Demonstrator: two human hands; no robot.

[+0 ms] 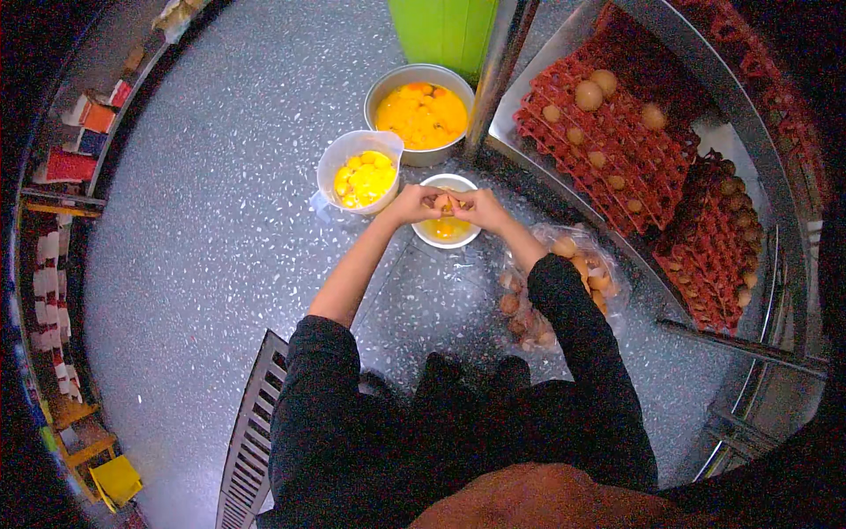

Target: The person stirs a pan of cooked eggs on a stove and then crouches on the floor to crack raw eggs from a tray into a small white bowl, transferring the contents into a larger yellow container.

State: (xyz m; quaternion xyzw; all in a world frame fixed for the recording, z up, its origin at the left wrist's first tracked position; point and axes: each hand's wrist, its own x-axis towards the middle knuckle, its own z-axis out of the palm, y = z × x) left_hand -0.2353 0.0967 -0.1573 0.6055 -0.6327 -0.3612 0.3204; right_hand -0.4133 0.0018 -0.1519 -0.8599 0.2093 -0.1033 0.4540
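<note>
Both my left hand [420, 203] and my right hand [481, 207] grip one brown egg [443, 202] between their fingertips, over a small white bowl [447, 244] with raw egg in it. Whether the shell is split cannot be made out. Just left stands a translucent plastic measuring jug [326, 159] of egg yolks. Behind them is a round metal pan [371, 99] full of raw eggs. Near my right forearm, a clear plastic bag [618, 291] holds brown eggshells [598, 279].
A metal shelf [568, 178] at the right bears red egg trays [634, 152] with several eggs. A green bin [443, 33] stands behind the pan. A slatted plastic piece [254, 423] is by my left side. Shelves [139, 92] with packages line the left.
</note>
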